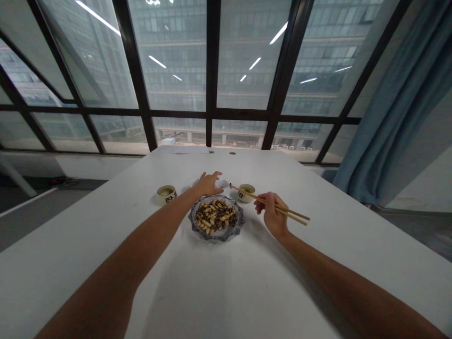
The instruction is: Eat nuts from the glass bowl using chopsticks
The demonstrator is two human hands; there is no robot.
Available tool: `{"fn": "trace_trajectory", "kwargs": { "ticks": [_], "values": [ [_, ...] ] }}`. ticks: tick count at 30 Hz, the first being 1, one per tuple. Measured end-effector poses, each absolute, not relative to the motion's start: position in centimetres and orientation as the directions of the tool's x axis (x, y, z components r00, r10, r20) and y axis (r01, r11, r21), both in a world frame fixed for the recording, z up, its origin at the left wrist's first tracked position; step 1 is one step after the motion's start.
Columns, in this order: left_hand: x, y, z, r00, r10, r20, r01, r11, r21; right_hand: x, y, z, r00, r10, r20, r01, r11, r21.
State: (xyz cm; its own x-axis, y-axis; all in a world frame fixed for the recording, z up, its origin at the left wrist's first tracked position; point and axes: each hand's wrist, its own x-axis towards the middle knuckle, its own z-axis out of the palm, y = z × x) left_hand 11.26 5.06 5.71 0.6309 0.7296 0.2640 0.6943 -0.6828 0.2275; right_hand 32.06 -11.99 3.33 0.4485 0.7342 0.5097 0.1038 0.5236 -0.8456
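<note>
My left hand [209, 184] hangs past the bowl [239, 223], spread open by the dish [222, 184]; my right hand [272, 213] pinches slanting chopsticks [247, 192]!

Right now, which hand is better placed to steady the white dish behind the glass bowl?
Probably the left hand: it's spread by the white dish and looks empty, while the right hand holds chopsticks.

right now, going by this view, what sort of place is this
Probably an office or meeting room: a large white table, dark-framed glass windows facing a multi-storey building, and a blue fabric curtain.
</note>
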Motion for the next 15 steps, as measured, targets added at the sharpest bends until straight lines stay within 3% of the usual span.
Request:
{"fn": "trace_trajectory", "kwargs": {
  "ticks": [4,8,15],
  "values": [
    [11.5,4.5,5.9,0.706,0.587,0.395,0.572,-0.802,0.170,32.3,-11.7,3.8,0.314,0.709,0.632,0.300,0.557,-0.774],
    [11.2,4.2,6.1,0.721,0.545,0.427,0.523,-0.833,0.180,32.3,-9.8,4.9,0.144,0.716,0.683,0.447,0.569,-0.690],
    [11.1,4.5,5.9,0.704,0.599,0.381,0.565,-0.798,0.210,33.0,-8.0,7.8,0.173,0.772,0.611,0.395,0.514,-0.761]
  ]
}}
